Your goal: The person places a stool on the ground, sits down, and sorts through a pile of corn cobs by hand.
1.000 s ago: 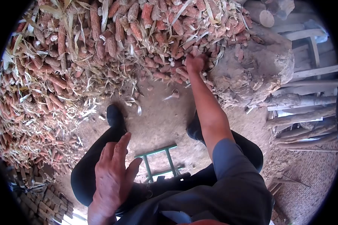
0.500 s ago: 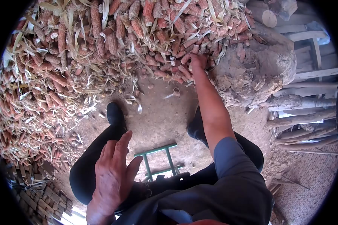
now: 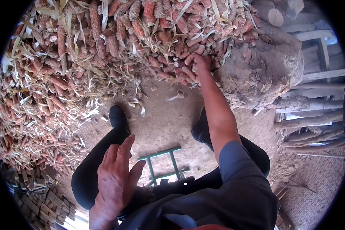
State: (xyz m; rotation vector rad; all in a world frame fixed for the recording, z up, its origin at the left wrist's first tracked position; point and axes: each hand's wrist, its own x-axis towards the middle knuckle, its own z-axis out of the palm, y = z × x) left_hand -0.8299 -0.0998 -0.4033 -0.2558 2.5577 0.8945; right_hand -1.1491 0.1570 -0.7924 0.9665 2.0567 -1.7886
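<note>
My right hand (image 3: 202, 62) reaches out to the lower edge of a big heap of corncobs (image 3: 113, 44). Its fingers are curled round a reddish corncob (image 3: 189, 59), partly hidden by the hand. Other cobs lie close about it, one of them a pinkish corncob (image 3: 188, 73) just below the fingers. Over my left thigh, my left hand (image 3: 117, 172) is held up with nothing in it, the thumb apart from the fingers.
A green metal frame (image 3: 159, 154) stands on the dirt floor between my legs. Right of the heap is a rough earthen block (image 3: 253, 76), with wooden poles (image 3: 310, 120) beyond it. Stacked bricks (image 3: 46, 203) are at lower left. Dry husks lie among the cobs.
</note>
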